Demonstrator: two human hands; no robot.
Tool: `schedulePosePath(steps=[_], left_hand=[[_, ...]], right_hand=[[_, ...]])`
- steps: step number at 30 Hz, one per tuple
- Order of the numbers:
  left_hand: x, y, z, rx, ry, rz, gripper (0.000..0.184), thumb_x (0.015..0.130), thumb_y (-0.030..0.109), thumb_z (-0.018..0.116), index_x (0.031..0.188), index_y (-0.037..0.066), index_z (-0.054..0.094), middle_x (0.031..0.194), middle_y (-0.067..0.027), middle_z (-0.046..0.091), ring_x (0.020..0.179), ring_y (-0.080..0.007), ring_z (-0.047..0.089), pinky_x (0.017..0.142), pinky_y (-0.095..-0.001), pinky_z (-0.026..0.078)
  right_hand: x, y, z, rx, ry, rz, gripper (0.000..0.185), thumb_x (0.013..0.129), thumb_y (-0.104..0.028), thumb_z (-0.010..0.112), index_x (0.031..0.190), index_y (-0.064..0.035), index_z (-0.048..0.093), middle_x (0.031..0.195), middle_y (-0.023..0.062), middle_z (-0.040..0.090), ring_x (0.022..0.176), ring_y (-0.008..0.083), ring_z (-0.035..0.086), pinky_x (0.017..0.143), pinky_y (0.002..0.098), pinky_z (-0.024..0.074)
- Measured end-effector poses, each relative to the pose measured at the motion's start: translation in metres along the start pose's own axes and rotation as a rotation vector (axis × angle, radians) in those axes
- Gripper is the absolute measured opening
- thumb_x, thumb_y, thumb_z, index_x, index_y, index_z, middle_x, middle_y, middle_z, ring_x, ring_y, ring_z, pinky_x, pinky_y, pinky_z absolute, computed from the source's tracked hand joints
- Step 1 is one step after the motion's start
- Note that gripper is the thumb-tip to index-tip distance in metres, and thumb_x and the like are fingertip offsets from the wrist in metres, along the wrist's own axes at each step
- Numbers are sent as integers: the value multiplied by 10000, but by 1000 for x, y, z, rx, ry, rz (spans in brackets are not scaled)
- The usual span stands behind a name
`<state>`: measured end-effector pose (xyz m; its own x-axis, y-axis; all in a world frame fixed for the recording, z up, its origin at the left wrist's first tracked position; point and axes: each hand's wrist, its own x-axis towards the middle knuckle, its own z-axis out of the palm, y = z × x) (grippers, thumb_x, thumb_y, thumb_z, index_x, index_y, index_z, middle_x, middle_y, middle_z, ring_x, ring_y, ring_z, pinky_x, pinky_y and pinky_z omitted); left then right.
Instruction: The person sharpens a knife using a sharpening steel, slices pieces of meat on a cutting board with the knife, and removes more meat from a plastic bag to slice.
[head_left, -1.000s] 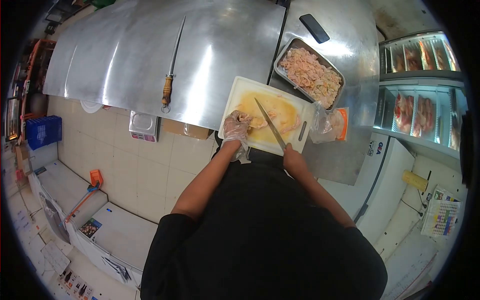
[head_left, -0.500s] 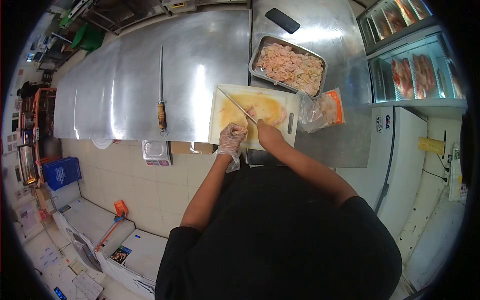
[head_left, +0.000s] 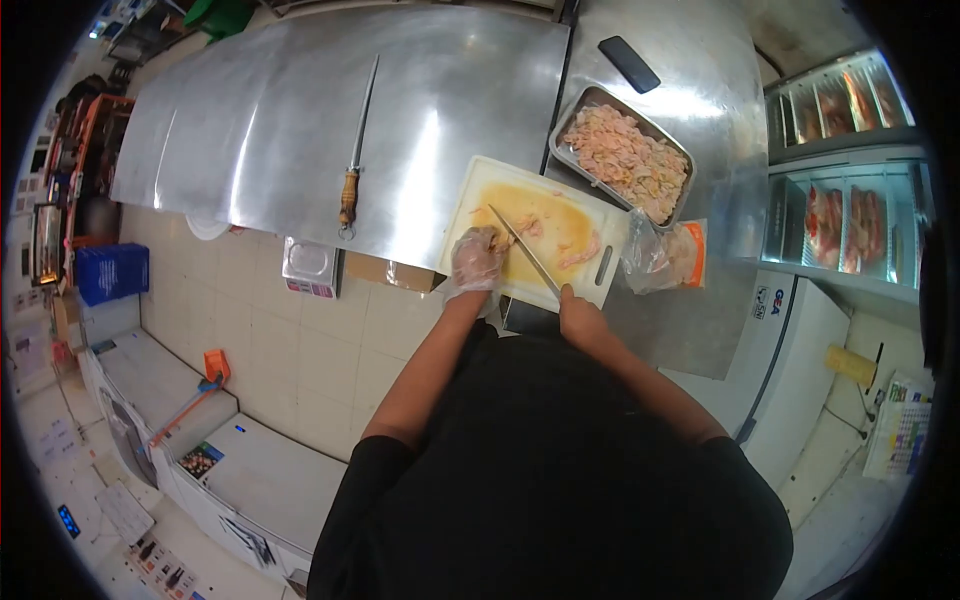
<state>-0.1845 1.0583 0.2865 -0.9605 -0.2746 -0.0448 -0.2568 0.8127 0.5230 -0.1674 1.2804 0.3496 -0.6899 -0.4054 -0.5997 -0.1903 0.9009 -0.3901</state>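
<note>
My left hand [head_left: 477, 262], in a clear plastic glove, is closed on a piece of raw meat [head_left: 503, 240] at the left side of the white cutting board [head_left: 468, 185]. The glove hides most of that piece. My right hand [head_left: 581, 317] grips the handle of a long knife [head_left: 528, 251], whose blade slants up and left across the board beside my left fingers. Small meat pieces [head_left: 580, 252] lie on the board near its handle slot, in yellowish liquid.
A metal tray [head_left: 685, 160] of cut raw meat stands behind the board, with a plastic bag [head_left: 665, 255] to the right. A phone [head_left: 630, 64] and a sharpening steel [head_left: 358, 150] lie on the steel tables. A glass-front display fridge [head_left: 840, 220] stands at right.
The knife and my right hand have drawn back toward me, so the tip now lies mid-board. My view has turned, shifting the board and tray rightward in the picture.
</note>
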Motion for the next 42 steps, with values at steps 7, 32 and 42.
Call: schedulePosePath(steps=[7, 32, 42], left_hand=[[14, -13, 6, -96, -106, -2, 182, 782, 209, 622, 916, 92, 662, 854, -160, 644, 814, -360, 620, 748, -448, 495], [40, 13, 17, -371, -202, -245, 227, 749, 218, 703, 951, 128, 647, 902, -99, 697, 859, -264, 674, 776, -362, 523], [21, 12, -12, -198, -156, -336, 223, 769, 253, 646, 951, 123, 649, 894, -141, 671, 840, -337, 646, 743, -422, 515]], right_hand=[[73, -44, 7, 7, 225, -113, 205, 882, -72, 403, 1034, 42, 479, 788, 280, 633, 757, 449, 640, 684, 522, 506], [14, -1, -7, 234, 240, 31, 222, 975, -206, 415, 1003, 11, 455, 729, 297, 603, 731, 489, 598, 679, 587, 448], [10, -1, -4, 224, 141, -41, 226, 980, -206, 398, 980, 16, 441, 715, 304, 598, 721, 504, 591, 681, 588, 451]])
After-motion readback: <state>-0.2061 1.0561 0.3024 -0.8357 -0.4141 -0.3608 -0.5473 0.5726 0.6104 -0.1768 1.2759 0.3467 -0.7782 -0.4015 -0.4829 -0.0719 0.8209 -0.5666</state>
